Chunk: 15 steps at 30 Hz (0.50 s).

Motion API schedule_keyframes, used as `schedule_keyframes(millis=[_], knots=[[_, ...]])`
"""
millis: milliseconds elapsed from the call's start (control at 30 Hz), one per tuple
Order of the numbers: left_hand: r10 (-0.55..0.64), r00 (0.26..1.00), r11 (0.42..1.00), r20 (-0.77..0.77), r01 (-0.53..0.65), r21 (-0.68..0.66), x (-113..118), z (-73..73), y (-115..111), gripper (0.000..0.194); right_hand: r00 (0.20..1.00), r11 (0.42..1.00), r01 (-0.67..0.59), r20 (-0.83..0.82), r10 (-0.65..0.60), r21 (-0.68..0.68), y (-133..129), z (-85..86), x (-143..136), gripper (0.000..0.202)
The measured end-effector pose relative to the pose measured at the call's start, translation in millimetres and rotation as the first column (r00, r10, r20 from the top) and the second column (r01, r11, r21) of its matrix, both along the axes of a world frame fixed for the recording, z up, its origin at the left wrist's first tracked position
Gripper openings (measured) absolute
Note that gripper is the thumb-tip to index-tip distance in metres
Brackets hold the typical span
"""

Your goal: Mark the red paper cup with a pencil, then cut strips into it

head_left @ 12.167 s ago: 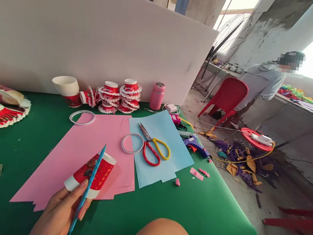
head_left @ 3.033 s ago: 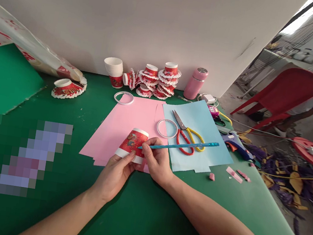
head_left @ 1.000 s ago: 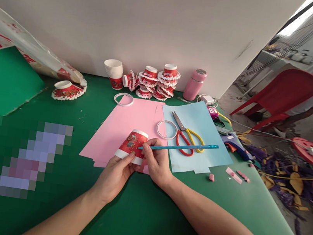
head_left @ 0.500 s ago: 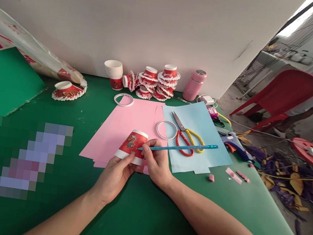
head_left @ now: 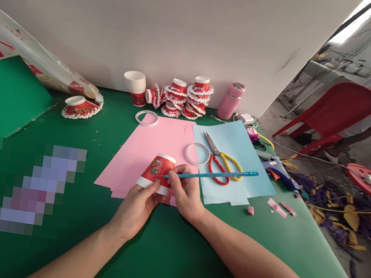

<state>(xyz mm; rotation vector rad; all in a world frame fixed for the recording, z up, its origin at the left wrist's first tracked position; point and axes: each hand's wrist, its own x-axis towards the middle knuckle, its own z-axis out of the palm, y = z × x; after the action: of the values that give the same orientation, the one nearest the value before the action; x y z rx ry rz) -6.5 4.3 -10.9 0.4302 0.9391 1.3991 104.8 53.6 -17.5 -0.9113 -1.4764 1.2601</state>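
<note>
Over the pink paper (head_left: pixel 156 146), nothing has shifted: left hand (head_left: pixel 135 208) grips the red paper cup (head_left: pixel 156 172), right hand (head_left: pixel 186 195) pinches a blue pencil (head_left: pixel 213 174).
Scissors (head_left: pixel 218 162) and a tape ring (head_left: pixel 197 154) lie just beyond.

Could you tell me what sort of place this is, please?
Probably an informal craft workshop in a bare, unfinished building. A green table holds coloured paper sheets, scissors and stacks of cut, fringed paper cups. A glue gun lies at its edge, with paper scraps on the concrete floor.
</note>
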Motion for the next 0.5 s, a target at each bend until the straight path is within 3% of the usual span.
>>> schedule_keyframes(millis=[500], knots=[[0.015,1.000,1.000,0.011,-0.015,-0.011,-0.4,-2.2,0.8,0.025,0.998,0.997,0.017,0.059,-0.021,0.075,-0.8,4.7,-1.8,0.020]])
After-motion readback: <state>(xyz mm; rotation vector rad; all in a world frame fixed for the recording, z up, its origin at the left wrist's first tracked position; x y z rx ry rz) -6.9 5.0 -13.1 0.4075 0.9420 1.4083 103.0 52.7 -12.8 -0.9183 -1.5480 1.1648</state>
